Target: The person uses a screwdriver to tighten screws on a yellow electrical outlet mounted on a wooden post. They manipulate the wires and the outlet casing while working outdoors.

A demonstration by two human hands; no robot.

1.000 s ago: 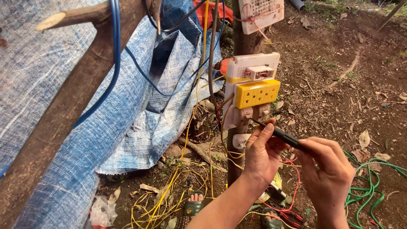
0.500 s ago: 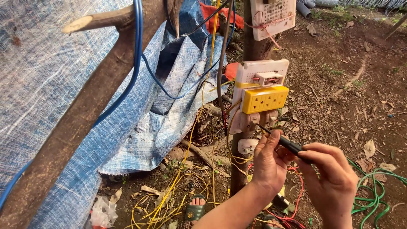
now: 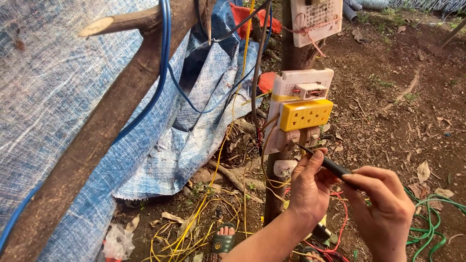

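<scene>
Seen from above, the person's right hand (image 3: 383, 206) has its fingers closed around a dark-handled screwdriver (image 3: 326, 164), whose tip points toward ten o'clock at a pale fitting under the single yellow socket block (image 3: 306, 114) on a wooden post (image 3: 274, 194). The left hand (image 3: 309, 187), fingers loosely curled, steadies the shaft near the tip. Keeping the tip square and well braced looks wise; two white perforated boards (image 3: 315, 20) are mounted above.
</scene>
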